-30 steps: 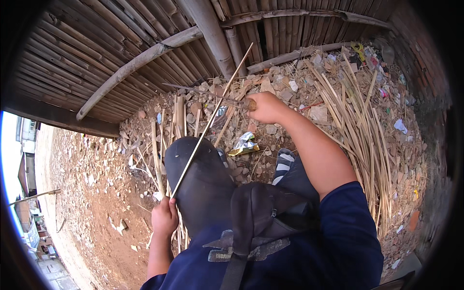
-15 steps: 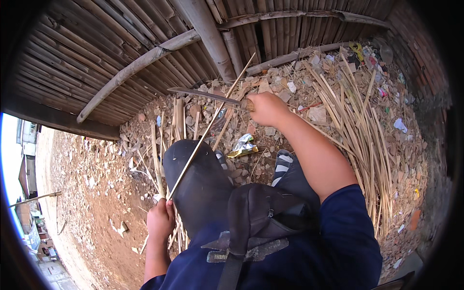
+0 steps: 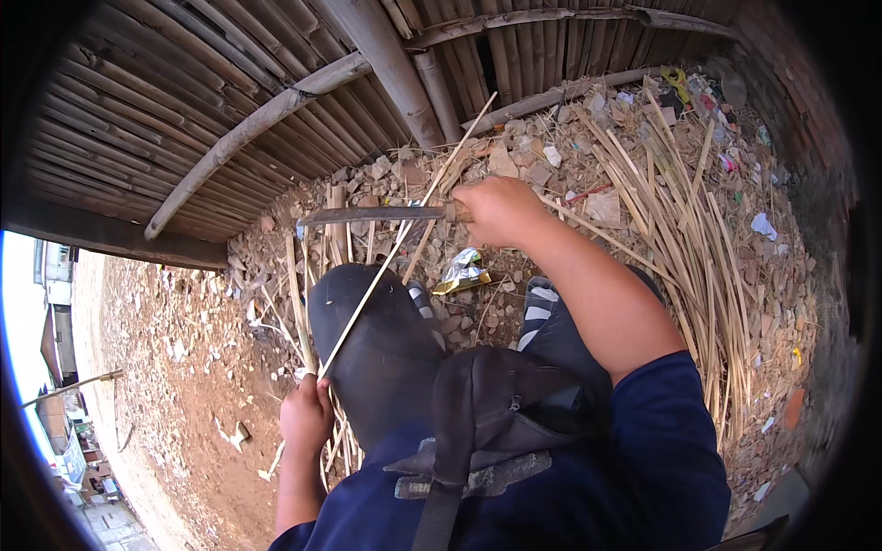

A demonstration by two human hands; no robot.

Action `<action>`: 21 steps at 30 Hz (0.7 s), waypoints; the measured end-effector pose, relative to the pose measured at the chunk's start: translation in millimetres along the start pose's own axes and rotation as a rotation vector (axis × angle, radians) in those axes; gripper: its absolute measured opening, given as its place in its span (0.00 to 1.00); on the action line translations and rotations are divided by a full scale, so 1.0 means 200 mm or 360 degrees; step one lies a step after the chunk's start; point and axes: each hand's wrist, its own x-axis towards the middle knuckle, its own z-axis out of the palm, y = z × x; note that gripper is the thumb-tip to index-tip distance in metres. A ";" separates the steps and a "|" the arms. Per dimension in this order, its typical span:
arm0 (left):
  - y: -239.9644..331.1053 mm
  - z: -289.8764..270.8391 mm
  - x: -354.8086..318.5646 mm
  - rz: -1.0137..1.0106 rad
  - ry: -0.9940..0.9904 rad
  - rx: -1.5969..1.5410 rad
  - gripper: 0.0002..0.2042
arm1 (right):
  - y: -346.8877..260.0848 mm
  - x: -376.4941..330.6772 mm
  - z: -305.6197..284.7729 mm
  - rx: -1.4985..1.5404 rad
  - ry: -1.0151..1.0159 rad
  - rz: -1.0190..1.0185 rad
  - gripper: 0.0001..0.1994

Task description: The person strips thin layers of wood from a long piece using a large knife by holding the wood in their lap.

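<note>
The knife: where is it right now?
In the head view, the knife is above centre, held in the right hand, pointing left across the thin strip.

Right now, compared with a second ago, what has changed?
The right hand has moved the knife down the picture, along the pale strip. The strip's far tip shifted slightly right. Nothing was taken or released; the left hand still grips the strip; the strip pile lies unchanged.

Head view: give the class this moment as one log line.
left hand: holds strip; right hand: grips knife; knife: crosses strip, contact unclear; strip pile: ground, right
</note>
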 end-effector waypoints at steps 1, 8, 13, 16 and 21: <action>-0.01 0.01 0.00 -0.0023 0.0013 0.0016 0.15 | -0.05 -0.03 -0.04 -0.0070 -0.0095 -0.0044 0.20; -0.03 -0.03 0.02 0.0015 0.0031 0.0083 0.14 | 0.51 0.13 0.12 0.0445 0.0349 0.0689 0.19; -0.03 -0.06 0.01 -0.0015 -0.0170 -0.0127 0.17 | 0.16 0.00 -0.03 0.0291 0.0160 0.0395 0.21; -0.06 -0.04 0.01 0.0039 -0.0178 -0.0244 0.18 | 0.07 -0.03 -0.03 0.0167 0.0021 0.0138 0.20; -0.05 -0.05 0.03 0.0049 -0.0151 -0.0222 0.17 | 0.27 0.07 0.05 0.0419 0.0140 0.0361 0.20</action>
